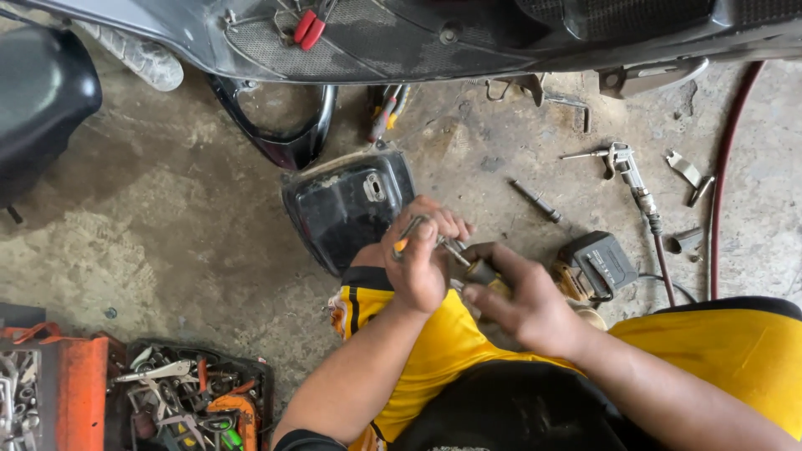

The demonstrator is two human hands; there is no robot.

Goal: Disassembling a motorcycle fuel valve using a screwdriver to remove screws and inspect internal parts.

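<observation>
The left hand [418, 263] is clenched round a slim metal tool with an orange tip [407, 234] – its long axis runs down-right into a small brass-coloured part [484, 274] grasped by the right hand [522, 305], above the knees, near the black panel [347, 205].

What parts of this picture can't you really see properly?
- Head view: the small metal part between the hands is mostly covered by the right hand and left hand.
- The tool's tip in the left hand hides behind its fingers.
- The tools in the tool tray are too small and tangled to name, and cut off by the bottom edge.
- The scooter body is cut off by the top edge.
</observation>
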